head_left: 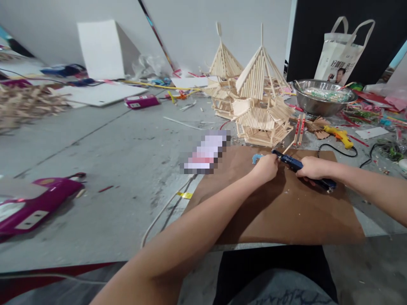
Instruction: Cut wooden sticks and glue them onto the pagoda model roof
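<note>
Far left of the desk, a loose heap of pale sticks; nearer the person, a magenta power strip lies aslant. Behind, a flat white board, then a second magenta strip. Mid-desk, a blurred phone-like slab with a pale cable trailing to the near edge; it lies just left of the left forearm. Brown sheet under both hands. Two stick-built pavilions rise right beyond it, blocking the far side. Left hand beside a light-blue scrap; its grip is narrow, fingers bunched at the tool's front end, what they pinch hidden. A thin stick juts from there, slanting away and rightward toward the pavilion base. Dark-blue hand tool above the sheet: long axis diagonal, front end pointing far-left, butt near-right. Right hand has its grip wrapped round the tool's body. Beyond: red-marked sticks, a steel bowl, a yellow glue gun, its black cord looping near the right forearm. Behind the bowl, a white bag.
</note>
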The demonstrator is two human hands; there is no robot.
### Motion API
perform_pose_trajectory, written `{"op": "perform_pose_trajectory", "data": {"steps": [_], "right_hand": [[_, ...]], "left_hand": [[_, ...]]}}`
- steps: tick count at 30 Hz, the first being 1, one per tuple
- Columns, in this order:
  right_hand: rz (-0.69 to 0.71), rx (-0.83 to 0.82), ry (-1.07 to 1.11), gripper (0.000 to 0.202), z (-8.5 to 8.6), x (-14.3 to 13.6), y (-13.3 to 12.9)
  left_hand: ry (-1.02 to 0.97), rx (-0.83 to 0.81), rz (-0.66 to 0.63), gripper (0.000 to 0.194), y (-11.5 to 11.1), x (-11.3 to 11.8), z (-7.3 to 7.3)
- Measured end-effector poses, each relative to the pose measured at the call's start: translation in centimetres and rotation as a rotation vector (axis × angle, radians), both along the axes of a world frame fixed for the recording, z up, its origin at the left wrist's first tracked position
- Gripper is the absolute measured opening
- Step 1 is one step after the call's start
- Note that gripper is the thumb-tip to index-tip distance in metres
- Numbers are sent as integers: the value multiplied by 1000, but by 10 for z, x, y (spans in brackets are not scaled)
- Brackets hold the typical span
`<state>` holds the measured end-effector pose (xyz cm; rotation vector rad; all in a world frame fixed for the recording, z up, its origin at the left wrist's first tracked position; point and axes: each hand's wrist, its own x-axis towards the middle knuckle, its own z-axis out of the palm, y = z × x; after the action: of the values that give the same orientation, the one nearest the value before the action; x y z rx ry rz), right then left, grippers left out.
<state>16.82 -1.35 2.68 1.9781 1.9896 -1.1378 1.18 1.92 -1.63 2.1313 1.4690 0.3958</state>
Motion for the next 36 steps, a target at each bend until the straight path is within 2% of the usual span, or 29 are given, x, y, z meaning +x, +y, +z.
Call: {"op": "perform_pose_trajectory", "data": {"steps": [7, 14, 16, 19, 21, 24, 28, 32, 36], "right_hand": [[32, 78, -175, 18, -3, -2, 6], [134, -49, -59, 21, 8, 7, 10], [259, 38, -124, 23, 15, 17, 9], [394, 280, -263, 37, 20, 40, 11], [354, 386, -356, 49, 15, 58, 15], [259, 503, -495, 65, -1, 84, 25], [266, 578, -530, 74, -22, 104, 35], [287, 704, -501, 64, -18, 95, 41], [426, 859, -389, 44, -7, 59, 56]], "left_hand": [[-64, -34, 5, 25, -3, -2, 3], [-244, -138, 23, 27, -6, -7, 3], [-303, -156, 0, 27, -6, -10, 3], [-336, -81, -41, 30, -5, -15, 5], [-311, -34, -35, 32, -5, -16, 6], [-275, -21, 18, 28, -6, -15, 8], [-320, -48, 20, 25, -10, -14, 9], [-462, -132, 36, 30, -11, -14, 11], [-528, -186, 106, 25, -12, -12, 14]]}}
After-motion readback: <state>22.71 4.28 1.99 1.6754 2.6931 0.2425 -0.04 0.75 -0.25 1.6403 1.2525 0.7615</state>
